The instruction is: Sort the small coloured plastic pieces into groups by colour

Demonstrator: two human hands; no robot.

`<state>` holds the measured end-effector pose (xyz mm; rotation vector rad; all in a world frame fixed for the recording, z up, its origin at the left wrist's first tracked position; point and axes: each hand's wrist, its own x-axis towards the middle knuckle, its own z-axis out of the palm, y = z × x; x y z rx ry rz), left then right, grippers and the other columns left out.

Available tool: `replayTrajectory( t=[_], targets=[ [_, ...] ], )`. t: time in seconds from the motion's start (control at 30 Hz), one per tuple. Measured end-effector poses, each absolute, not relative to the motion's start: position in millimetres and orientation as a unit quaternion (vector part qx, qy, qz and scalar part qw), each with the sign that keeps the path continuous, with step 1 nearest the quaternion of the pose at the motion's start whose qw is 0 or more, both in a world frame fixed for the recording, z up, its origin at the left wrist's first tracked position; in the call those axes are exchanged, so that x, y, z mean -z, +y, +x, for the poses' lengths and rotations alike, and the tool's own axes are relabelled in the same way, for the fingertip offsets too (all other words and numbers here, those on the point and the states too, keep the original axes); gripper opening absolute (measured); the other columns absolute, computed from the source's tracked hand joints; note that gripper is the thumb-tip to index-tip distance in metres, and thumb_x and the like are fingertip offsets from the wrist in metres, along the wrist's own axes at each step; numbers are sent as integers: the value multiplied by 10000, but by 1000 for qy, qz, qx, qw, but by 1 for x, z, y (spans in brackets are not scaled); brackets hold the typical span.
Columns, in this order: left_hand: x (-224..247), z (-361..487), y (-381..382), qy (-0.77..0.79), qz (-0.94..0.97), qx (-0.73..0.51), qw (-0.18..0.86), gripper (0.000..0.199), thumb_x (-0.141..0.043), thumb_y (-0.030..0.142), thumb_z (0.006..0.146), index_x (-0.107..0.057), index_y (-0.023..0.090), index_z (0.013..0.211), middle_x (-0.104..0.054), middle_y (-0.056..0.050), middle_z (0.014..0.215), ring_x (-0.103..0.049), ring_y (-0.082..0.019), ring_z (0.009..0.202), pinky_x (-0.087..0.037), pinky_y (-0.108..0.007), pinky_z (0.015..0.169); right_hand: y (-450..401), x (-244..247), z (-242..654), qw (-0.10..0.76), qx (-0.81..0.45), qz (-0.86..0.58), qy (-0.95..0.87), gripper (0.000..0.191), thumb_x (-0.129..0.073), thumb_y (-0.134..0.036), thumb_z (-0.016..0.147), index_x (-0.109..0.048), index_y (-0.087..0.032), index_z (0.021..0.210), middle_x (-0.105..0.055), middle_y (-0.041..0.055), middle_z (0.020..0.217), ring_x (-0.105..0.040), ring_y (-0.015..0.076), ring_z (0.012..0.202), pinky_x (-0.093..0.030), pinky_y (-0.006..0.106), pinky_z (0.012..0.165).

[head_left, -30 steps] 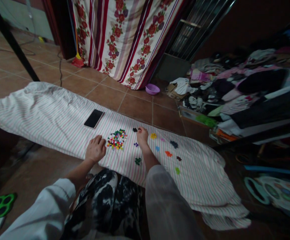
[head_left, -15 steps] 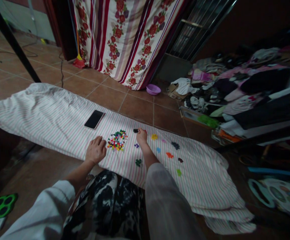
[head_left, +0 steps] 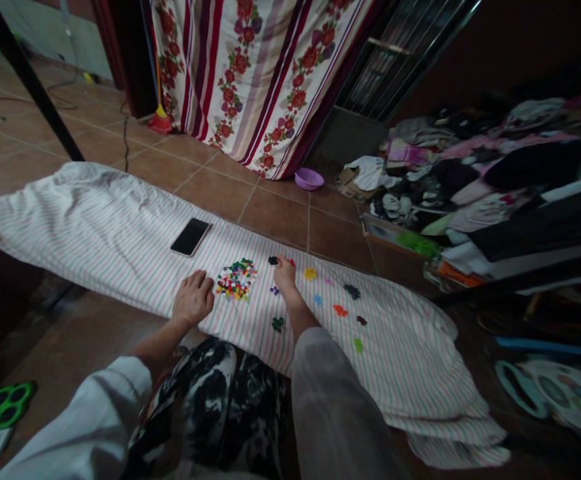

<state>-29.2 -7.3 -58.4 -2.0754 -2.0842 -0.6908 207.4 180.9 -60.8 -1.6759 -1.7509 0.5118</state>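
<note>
My left hand rests palm down on the striped cloth, fingers a little apart and holding nothing. Just right of it lies a mixed pile of small coloured pieces. My right hand has its fingers pinched together beside a small black pile; whatever is between the fingertips is too small to make out. A bit of red shows behind that hand. Purple pieces and dark green pieces lie nearer me. Farther right are yellow, orange and dark grey groups.
A phone lies on the cloth, left of the mixed pile. Beyond the far edge, a purple basin sits on the tiled floor before a flowered curtain. Heaped clothes fill the right side. A black pole slants at left.
My right hand stays pinched by the black pile with hardly any movement. The left hand keeps its place, and the whole view shifts very slightly.
</note>
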Motion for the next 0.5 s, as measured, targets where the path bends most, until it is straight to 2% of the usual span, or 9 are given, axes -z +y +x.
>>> replayTrajectory(
  t=[0.17,0.33,0.5],
  targets=[
    [59,-30,-7,-689,-686,228,59,267,-448,233,859,-621,184,1057,-591,-151,1253,-502,-311,1231,-427,-454,976,176,52,204,334,-162,-617,-694,412,-407,-68,753,-709,-171,1014,-690,98,1005,-598,210,1023,-428,351,972],
    [58,-30,-7,-689,-683,237,49,266,-455,228,850,-625,189,1052,-589,-152,1254,-501,-312,1232,-426,-460,976,160,45,183,327,-166,-557,-746,341,-435,-89,782,-739,-204,885,-659,66,981,-575,190,977,-442,332,945],
    [58,-30,-7,-688,-684,240,48,271,-452,238,854,-622,182,1058,-582,-160,1264,-493,-317,1239,-423,-464,979,135,41,151,278,-171,-485,-811,283,-504,-112,817,-760,-231,838,-603,61,1027,-534,192,1019,-435,323,953]
  ],
)
